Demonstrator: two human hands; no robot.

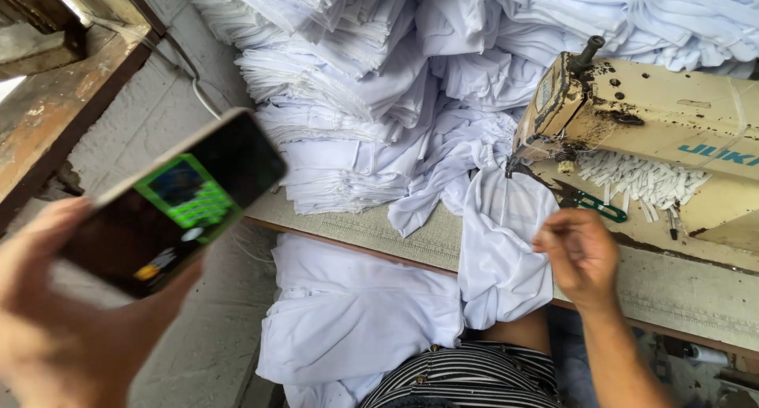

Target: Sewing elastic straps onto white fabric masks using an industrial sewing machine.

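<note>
Holding a smartphone (170, 206) up close to the camera, the left hand (59, 321) is wrapped around its lower edge, palm under the phone, fingers closed on it; screen faces up and is lit, tilted, blurred by nearness. White garment piece (506, 250) hangs over the front edge of the surface (680, 285), its top end tucked under the needle area of the cream sewing machine (672, 115). Right hand (581, 254) sits just beside that piece, at its right edge, fingers curled and pinched together; fingertips touch or nearly touch the cloth, cannot tell if it actually has a grip on it. The two hands are well apart, phone far left, cloth right of centre. Green-handled scissors (601, 208) lie on the machine bed above the right hand, next to a small heap of white strips (640, 179). Stacks of folded white fabric (340, 100) fill the surface behind and left of the machine. More white cloth (348, 313) hangs below the surface edge, beside the person's striped shirt (474, 376).
</note>
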